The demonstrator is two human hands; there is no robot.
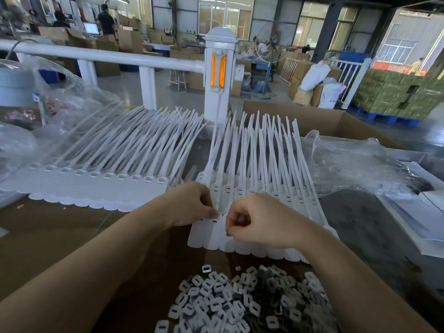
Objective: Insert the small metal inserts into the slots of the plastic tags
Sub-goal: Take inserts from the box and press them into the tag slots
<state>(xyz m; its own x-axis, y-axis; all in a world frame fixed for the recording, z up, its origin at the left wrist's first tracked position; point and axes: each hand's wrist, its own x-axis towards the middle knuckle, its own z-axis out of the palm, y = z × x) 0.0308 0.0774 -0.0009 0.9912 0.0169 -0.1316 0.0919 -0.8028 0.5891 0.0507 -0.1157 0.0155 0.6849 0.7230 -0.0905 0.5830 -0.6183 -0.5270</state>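
Loose inserts (242,306) heap nearest; both hands (192,204) (262,219) pinch the tag strip (211,236), tails pointing away.

A single head-worn view looks forward and down, close over the cardboard worktop (48,236), hall beyond.

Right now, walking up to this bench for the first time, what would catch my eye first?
Probably the two hands, left hand and right hand, pinching at the near edge of a fanned sheet of white plastic tags in the middle. Just below them lies a heap of small inserts, and to the left a second sheet of tags. Behind stands a white post with orange reflectors.
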